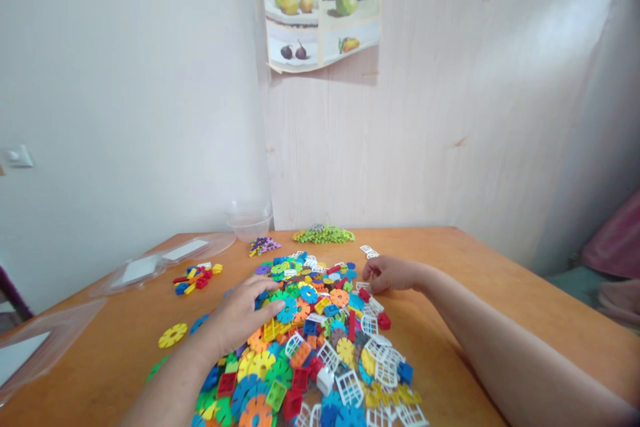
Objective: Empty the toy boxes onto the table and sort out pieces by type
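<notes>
A large mixed heap of plastic building pieces spreads across the table's middle: notched flower discs, small bricks and white lattice window pieces. My left hand (243, 317) rests on the heap's left side, thumb and fingers apart, beside a blue notched disc (287, 309). It grips nothing that I can see. At the heap's far right edge, my right hand (393, 273) has its fingers curled down close to a white lattice piece (362, 287) and a red brick (364, 295). Whatever those fingertips hold, if anything, is hidden. Two white window pieces (369, 251) lie just beyond this hand.
Separate small piles stand farther back: light green pieces (327, 235), purple and yellow pieces (263, 245), and red, blue and yellow bricks (197, 278). Clear plastic tubs (249, 220) stand by the wall. Transparent lids with white cards (140, 268) lie along the table's left side.
</notes>
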`<action>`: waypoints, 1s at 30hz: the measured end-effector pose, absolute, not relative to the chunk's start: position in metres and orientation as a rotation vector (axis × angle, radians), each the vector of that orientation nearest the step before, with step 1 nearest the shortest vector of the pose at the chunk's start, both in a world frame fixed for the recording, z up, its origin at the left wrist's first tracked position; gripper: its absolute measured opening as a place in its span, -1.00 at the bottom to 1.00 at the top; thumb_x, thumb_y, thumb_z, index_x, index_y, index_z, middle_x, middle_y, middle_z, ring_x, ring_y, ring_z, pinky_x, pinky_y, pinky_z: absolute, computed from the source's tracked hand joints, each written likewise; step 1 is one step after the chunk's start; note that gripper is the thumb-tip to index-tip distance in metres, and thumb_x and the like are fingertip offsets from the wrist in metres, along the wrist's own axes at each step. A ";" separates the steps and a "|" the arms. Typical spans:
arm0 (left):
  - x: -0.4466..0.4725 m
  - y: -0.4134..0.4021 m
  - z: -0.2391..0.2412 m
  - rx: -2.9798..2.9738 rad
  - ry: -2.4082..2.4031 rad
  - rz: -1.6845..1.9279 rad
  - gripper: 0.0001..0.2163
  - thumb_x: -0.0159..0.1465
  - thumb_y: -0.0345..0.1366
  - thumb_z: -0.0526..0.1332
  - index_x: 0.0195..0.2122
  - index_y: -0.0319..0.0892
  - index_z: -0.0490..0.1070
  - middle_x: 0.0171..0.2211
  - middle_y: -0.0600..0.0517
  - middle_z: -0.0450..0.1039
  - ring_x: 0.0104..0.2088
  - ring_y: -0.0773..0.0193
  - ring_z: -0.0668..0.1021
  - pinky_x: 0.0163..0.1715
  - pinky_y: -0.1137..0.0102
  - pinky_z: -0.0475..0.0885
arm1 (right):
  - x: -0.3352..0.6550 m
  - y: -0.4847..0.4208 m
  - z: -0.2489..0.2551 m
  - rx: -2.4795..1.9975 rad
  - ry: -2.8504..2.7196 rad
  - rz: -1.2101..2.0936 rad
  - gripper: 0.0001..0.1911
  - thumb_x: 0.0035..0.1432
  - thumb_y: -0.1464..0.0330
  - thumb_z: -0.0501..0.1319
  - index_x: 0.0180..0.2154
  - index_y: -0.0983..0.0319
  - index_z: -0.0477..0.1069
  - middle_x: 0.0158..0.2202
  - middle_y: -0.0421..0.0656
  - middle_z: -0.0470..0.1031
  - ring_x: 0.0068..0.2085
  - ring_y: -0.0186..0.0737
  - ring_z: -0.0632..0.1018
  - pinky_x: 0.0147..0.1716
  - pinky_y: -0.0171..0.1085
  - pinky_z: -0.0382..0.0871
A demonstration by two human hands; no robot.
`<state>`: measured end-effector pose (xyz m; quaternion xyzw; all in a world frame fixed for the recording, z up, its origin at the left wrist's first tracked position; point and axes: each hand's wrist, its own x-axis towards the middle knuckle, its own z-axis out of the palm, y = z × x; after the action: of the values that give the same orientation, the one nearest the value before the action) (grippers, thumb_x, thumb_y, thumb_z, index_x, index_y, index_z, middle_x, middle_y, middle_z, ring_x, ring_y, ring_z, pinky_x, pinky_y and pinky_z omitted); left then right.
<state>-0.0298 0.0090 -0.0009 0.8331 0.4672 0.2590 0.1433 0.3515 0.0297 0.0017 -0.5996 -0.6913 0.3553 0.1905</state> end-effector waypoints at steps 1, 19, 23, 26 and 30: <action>-0.029 0.008 0.000 2.401 1.339 0.760 -0.61 0.25 0.06 0.17 -0.03 -0.05 0.50 0.08 -0.06 0.43 0.10 0.05 0.46 0.13 0.18 0.34 | 0.350 0.030 0.001 -1.691 -1.959 0.981 -0.66 -0.27 0.40 0.42 -0.32 0.24 0.48 -0.46 -0.28 0.45 -0.41 -0.34 0.41 -0.47 -0.41 0.20; -0.025 0.000 0.009 2.334 1.362 0.819 -0.72 0.28 -0.05 0.10 -0.23 -0.11 0.48 -0.21 -0.03 0.49 -0.15 0.13 0.52 -0.12 0.30 0.39 | 0.352 0.041 -0.016 -1.678 -1.994 0.928 -0.76 -0.24 0.44 0.36 -0.45 0.23 0.36 -0.56 -0.32 0.36 -0.50 -0.40 0.32 -0.57 -0.41 0.05; -0.025 0.001 0.010 2.318 1.367 0.827 -0.73 0.27 -0.06 0.11 -0.26 -0.13 0.47 -0.24 -0.02 0.49 -0.18 0.14 0.51 -0.15 0.31 0.39 | 0.350 0.039 -0.017 -1.642 -1.926 0.978 -0.76 -0.26 0.48 0.36 -0.45 0.24 0.37 -0.58 -0.32 0.36 -0.52 -0.42 0.32 -0.59 -0.43 0.04; -0.025 -0.001 0.012 2.262 1.386 0.833 -0.73 0.26 -0.06 0.12 -0.26 -0.13 0.47 -0.24 0.00 0.51 -0.19 0.14 0.53 -0.16 0.32 0.40 | 0.348 0.038 -0.016 -1.589 -1.847 1.041 -0.79 -0.18 0.44 0.35 -0.40 0.25 0.40 -0.56 -0.29 0.41 -0.53 -0.42 0.35 -0.59 -0.44 0.11; -0.022 -0.005 0.018 2.165 1.399 0.841 -0.70 0.26 -0.03 0.11 -0.29 -0.13 0.48 -0.28 0.01 0.54 -0.20 0.12 0.54 -0.18 0.33 0.41 | 0.351 0.043 -0.014 -1.539 -1.689 1.046 -0.87 -0.05 0.39 0.29 -0.38 0.26 0.43 -0.59 -0.26 0.41 -0.57 -0.41 0.37 -0.62 -0.44 0.16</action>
<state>-0.0220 -0.0048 0.0180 0.7800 0.5040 0.3032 0.2137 0.3511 0.0429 -0.0140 -0.5825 -0.6392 0.3958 0.3089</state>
